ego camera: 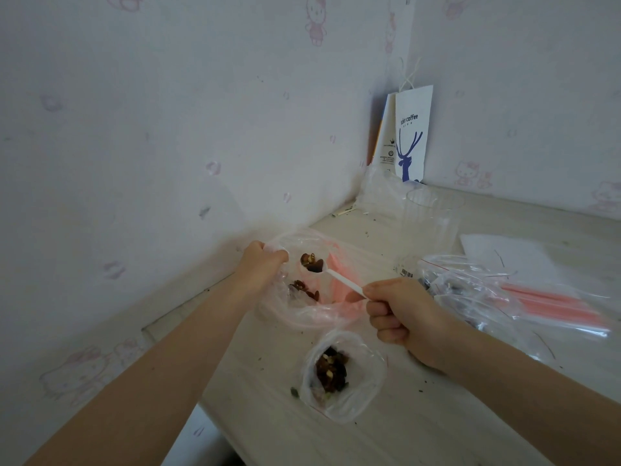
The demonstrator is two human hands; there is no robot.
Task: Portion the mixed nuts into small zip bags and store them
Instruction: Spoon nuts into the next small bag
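Pale wallpaper (168, 129) dotted with pink cartoon cats wraps the corner, and below it we have a light wood-grain counter (437, 418) speckled with crumbs. Up front, our left hand (263, 264) grips the rim of a clear zip bag (302, 314), fingers curled over the plastic and holding its mouth wide. Our right hand (400, 317) is well apart from it, pinching the handle end of a white plastic spoon (339, 279) between thumb and forefinger, the other fingers tucked into the palm. The spoon's bowl sits inside the bag's mouth, loaded with dark mixed nuts (311, 262), and a few more nuts lie lower in that same bag. Nearer to us, close to the counter's edge, a second zip bag (359, 398) rests on the counter with its mouth open and a dark heap of nuts inside; one green bit lies on the counter just beside its left side. Off to the right we see a pile of zip bags (487, 297) with pink-red strips, and whether they hold anything we cannot tell. Behind the pile stands a clear plastic cup (426, 227), upright, and a white sheet (504, 253) lies flat. Back in the corner, a paper bag (411, 136) with a blue deer and the word "coffee" leans against the wall.
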